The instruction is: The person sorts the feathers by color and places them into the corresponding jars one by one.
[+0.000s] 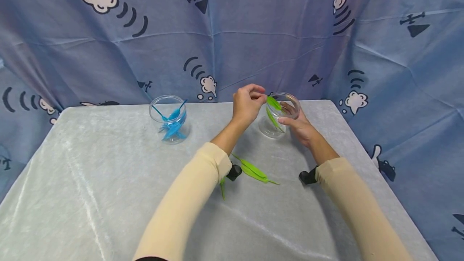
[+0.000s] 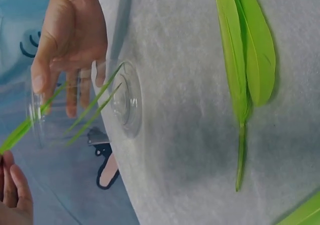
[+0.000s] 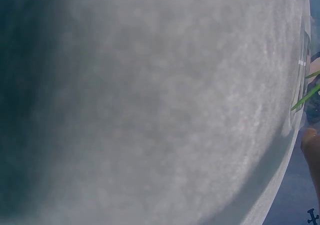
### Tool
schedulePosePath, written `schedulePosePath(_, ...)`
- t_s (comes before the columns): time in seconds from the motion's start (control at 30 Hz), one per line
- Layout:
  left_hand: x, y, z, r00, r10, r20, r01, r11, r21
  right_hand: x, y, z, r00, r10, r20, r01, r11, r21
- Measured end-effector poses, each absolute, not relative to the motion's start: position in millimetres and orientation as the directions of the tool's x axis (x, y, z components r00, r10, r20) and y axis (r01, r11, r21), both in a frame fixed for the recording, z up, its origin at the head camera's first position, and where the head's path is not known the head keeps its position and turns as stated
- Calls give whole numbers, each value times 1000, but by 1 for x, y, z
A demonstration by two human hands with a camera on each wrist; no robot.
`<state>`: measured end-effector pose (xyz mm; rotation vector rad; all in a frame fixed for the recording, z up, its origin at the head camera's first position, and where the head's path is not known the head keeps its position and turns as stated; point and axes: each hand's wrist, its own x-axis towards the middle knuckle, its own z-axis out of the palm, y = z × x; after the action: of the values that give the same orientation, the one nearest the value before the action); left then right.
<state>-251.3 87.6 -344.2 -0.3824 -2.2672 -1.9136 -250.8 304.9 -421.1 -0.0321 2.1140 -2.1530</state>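
Observation:
My right hand (image 1: 301,128) grips a clear glass jar (image 1: 270,132) by its upper side, thumb near the rim. The jar stands on the table, and its glass base (image 2: 131,102) shows in the left wrist view. At the jar's mouth, my left hand (image 1: 247,106) pinches the upper end of a green feather (image 1: 274,103), whose lower part reaches into the jar. Another green feather (image 1: 272,118) leans inside the glass. Two thin green stems show through the jar wall in the left wrist view. Only a sliver of the jar and stems appears in the right wrist view.
More green feathers (image 1: 253,171) lie on the grey cloth-covered table (image 1: 108,196), one partly hidden under the left forearm. A second glass jar (image 1: 167,100) with blue feathers (image 1: 174,126) stands at the back left. A blue patterned curtain (image 1: 246,43) hangs behind the table.

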Motion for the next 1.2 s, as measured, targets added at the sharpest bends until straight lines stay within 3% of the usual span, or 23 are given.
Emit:
schedulePosePath(0.37, -249, 101, -353, -946, 165, 278, 297, 99, 950, -250, 304, -422, -993, -109, -48, 52, -28, -998)
schedulePosePath(0.67, -245, 100, -355, -914, 330, 237, 277, 77, 958, -250, 304, -423, -992, -120, -33, 36, -20, -999)
schedulePosePath(1.0, -244, 56, -358, -824, 531, 195, 302, 120, 946, -251, 304, -422, -994, -101, -35, 38, -29, -999)
schedulePosePath(1.2, -243, 16, -370, -780, 618, 99, 310, 243, 919, -249, 304, -421, -994, -94, -56, 59, -30, -998)
